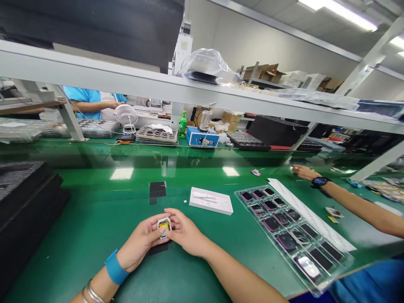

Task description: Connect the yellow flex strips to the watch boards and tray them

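Between my two hands, low over the green bench, is a small white-framed watch case [164, 227] with a yellow part showing inside. My left hand [142, 237] grips it from the left, thumb on its face. From the right, the fingers of my right hand [186, 231] close on its edge, thumb at the lower corner. A dark flat strip [158, 248] lies on the bench just under my hands. Farther forward sits a white box lid [211, 201] with tweezers in it, beside a black sheet piece [157, 189].
A clear tray [271, 252] of watch faces lies at right, beside a white strip [311, 214]. A co-worker's arm [353, 204] reaches in from the right. Black foam blocks [28, 219] stack at left. A blue device [202, 137], green bottle [183, 124] and fan [125, 115] stand behind.
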`<state>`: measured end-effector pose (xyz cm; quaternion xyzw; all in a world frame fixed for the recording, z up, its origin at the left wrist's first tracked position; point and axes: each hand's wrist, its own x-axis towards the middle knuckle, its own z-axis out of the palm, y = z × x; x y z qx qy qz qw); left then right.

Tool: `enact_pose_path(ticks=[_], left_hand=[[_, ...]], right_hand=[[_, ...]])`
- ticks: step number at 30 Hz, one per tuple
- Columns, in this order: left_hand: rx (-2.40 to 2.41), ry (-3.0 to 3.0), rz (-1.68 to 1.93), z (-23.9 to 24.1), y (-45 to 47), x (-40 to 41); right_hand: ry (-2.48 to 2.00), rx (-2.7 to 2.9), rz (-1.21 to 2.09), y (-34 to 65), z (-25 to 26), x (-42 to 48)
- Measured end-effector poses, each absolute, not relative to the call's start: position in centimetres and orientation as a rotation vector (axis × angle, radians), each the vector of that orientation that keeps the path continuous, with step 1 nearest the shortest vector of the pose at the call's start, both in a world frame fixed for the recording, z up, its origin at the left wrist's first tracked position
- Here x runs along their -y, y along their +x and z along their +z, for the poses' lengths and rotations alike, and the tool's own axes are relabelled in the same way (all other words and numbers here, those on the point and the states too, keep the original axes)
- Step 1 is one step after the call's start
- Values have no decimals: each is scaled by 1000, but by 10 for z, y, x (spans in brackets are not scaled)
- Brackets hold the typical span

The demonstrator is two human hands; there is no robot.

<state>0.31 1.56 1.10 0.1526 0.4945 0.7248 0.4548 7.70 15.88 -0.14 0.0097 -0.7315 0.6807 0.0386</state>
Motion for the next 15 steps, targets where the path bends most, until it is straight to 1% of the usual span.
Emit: enact_pose_path(ticks=[2, 9, 12, 15], left_hand=[[-1234, 416, 1765, 11, 4, -15], [-1253, 517, 1756, 8, -1, -15], [-1288, 504, 1815, 4, -5, -20], [-1333, 441, 1967, 12, -8, -20]], right_hand=[[38, 2185, 2177, 77, -3, -157], [84, 2185, 1976, 78, -1, -150], [108, 2180, 1953, 73, -5, -155], [5, 2195, 1847, 70, -9, -169]])
